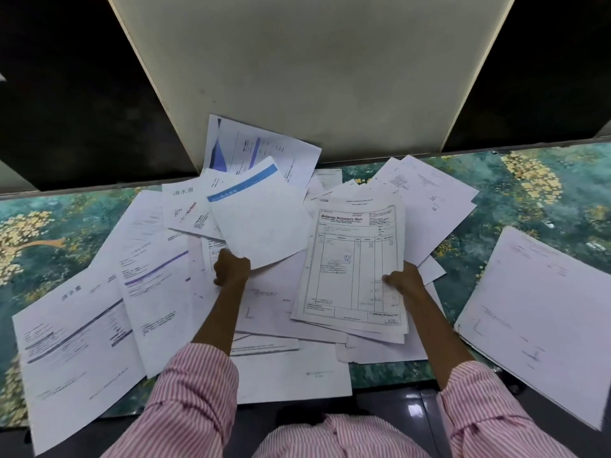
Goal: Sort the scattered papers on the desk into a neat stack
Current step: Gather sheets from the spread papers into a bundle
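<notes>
Pink-striped sleeves (191, 401) reach forward from the bottom of the view to both hands, which work in the middle of the desk (545, 193). The left hand (231, 267) has its fingers curled round the near corner of a single blue-banded sheet (261, 219), lifted and tilted above the litter. The right hand (405, 280) pinches the right edge of a gathered bundle topped by a stationery invoice (353, 269); several sheet edges fan out beneath it, so the bundle is not squared. By the look of it the sorting is early to midway: one bundle is collected, and a separate pile of sheets (542, 319) lies well apart at the right of the desk, though whether that pile counts as sorted cannot be told. Much is left. Loose papers overlap at all angles across the left side (76, 342), others lean against the pale panel (314, 77) at the back (258, 147), more spread at the rear right (429, 186), and one lies at the near edge (291, 375). All of these need gathering and squaring.
</notes>
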